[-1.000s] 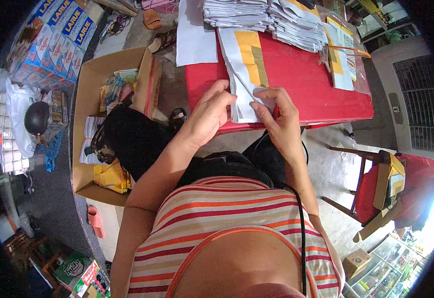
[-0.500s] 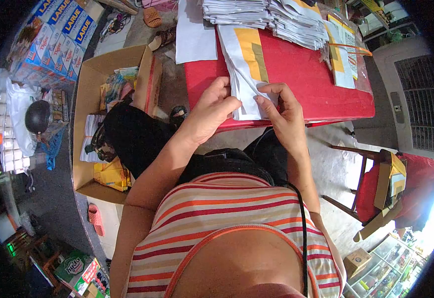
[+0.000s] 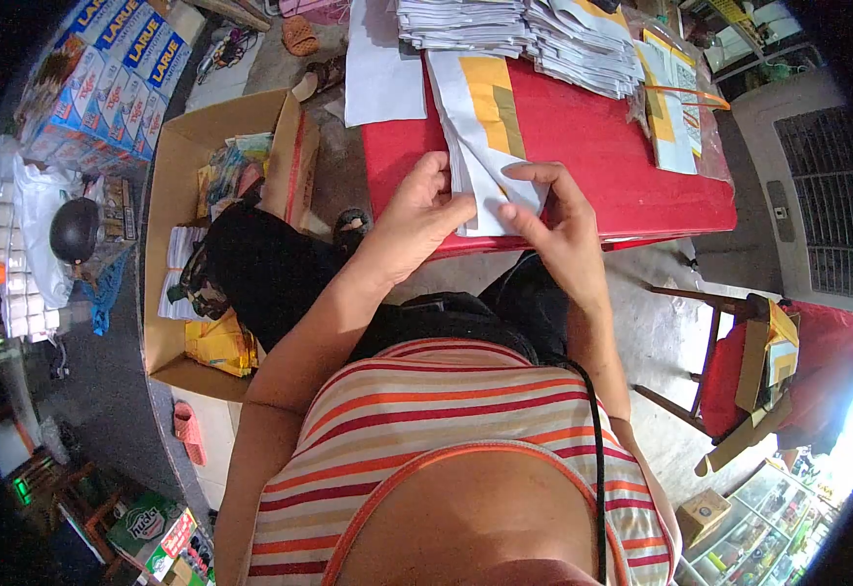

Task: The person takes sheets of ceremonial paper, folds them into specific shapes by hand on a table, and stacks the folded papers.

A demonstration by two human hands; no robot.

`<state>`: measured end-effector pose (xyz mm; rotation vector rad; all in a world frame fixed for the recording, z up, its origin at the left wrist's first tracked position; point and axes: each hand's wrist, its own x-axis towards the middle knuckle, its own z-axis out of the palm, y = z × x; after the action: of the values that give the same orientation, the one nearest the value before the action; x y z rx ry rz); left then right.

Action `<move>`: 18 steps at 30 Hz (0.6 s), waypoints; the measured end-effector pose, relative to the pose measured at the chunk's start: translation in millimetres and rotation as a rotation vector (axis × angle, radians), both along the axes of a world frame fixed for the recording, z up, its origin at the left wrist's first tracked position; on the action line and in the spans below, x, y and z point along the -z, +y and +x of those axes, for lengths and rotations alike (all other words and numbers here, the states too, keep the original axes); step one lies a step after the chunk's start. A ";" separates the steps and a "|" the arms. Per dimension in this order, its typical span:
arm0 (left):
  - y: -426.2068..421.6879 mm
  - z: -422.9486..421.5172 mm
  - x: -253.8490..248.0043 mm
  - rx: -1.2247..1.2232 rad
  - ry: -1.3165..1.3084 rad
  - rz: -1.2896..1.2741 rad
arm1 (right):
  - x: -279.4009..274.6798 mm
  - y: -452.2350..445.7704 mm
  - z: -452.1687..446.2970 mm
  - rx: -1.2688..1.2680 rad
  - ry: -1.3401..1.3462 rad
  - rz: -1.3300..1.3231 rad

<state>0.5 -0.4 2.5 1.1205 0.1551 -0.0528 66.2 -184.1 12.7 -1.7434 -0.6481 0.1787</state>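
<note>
A small stack of white papers (image 3: 465, 127), its top bearing a yellow-and-brown strip, lies lengthwise on the red table (image 3: 602, 156) and reaches its near edge. My left hand (image 3: 416, 215) grips the stack's left side, fingers along the edge and thumb on top. At the near right corner, my right hand (image 3: 563, 220) has a raised, folded flap of the top paper between thumb and forefinger. The underside of the stack is hidden.
Tall piles of folded white papers (image 3: 582, 49) stand at the table's far side, beside a plastic-wrapped bundle (image 3: 675, 107). A loose white sheet (image 3: 384, 68) overhangs the left edge. An open cardboard box (image 3: 216, 117) is by my leg; a wooden chair (image 3: 709, 342) stands right.
The top paper's near right corner has lifted and spread into a wider triangular flap. My right thumb has shifted slightly along it; my left hand stays nearly still.
</note>
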 end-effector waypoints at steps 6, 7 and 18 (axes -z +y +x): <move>-4.3 1.0 -0.9 -0.034 -0.052 0.094 | -26.2 1.8 -13.5 -0.057 -0.344 -0.180; -4.9 1.4 0.0 -0.034 -0.052 0.095 | -24.0 3.8 -15.0 -0.049 -0.377 -0.169; 2.4 -1.1 3.0 -0.023 -0.007 -0.115 | -20.8 8.0 -19.8 -0.004 -0.405 -0.241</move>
<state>-0.7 2.0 -0.5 1.0043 0.1565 -0.0366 46.4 -176.1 33.5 -2.0319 -0.9537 -0.1028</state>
